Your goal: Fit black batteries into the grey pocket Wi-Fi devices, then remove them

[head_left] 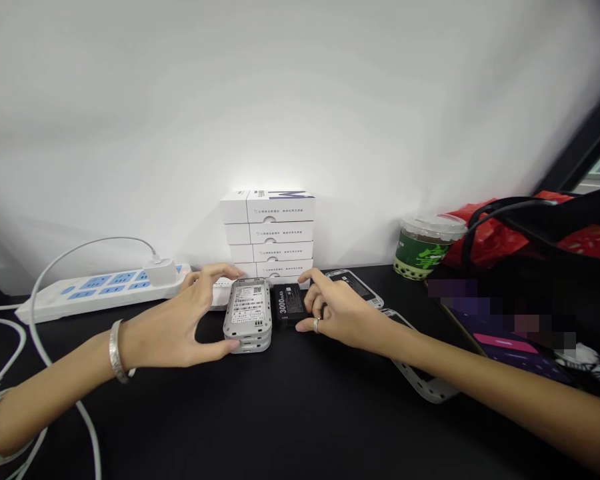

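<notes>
A short stack of grey device shells (249, 313) stands on the black table, its top one showing a printed label. My left hand (187, 320) grips the stack between thumb and fingers at its left side. Just right of it lie black batteries (290, 303), the top one marked 3000mAh. Over their right side is my right hand (330, 307), its fingers curled and touching or nearly touching them; whether it grips them is hard to tell. Behind my right hand a grey device with a black battery (360, 288) lies flat, and another grey shell (425, 385) is partly under my right forearm.
White boxes (283, 233) are stacked against the wall. At the left lies a white power strip (95, 293) with a charger and looping white cables. A lidded cup (423, 250), red bags (495, 240) and a phone (505, 347) are at the right.
</notes>
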`<action>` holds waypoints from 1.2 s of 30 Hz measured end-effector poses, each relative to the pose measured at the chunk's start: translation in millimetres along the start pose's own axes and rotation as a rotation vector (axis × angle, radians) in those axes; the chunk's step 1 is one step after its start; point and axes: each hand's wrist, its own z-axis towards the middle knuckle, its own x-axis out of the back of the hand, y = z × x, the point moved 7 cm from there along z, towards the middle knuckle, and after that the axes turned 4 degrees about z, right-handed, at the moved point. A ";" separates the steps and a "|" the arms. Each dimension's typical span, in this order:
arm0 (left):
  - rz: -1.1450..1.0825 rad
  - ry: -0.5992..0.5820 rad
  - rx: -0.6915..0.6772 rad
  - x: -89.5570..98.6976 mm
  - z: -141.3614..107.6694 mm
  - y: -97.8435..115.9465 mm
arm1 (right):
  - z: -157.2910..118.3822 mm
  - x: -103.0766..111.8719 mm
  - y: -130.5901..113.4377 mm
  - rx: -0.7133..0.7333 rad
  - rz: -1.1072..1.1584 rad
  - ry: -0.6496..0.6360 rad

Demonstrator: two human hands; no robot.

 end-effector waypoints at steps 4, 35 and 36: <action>-0.003 0.036 -0.004 -0.2 0.5 0.7 | -4.2 -2.8 -6.0 0.050 -0.112 0.007; -0.134 0.290 0.017 -5.9 29.6 129.2 | -53.5 23.9 -58.0 0.000 0.438 0.151; -0.130 0.287 -0.001 -4.8 30.4 129.3 | -52.2 21.4 -57.9 -0.001 0.473 0.121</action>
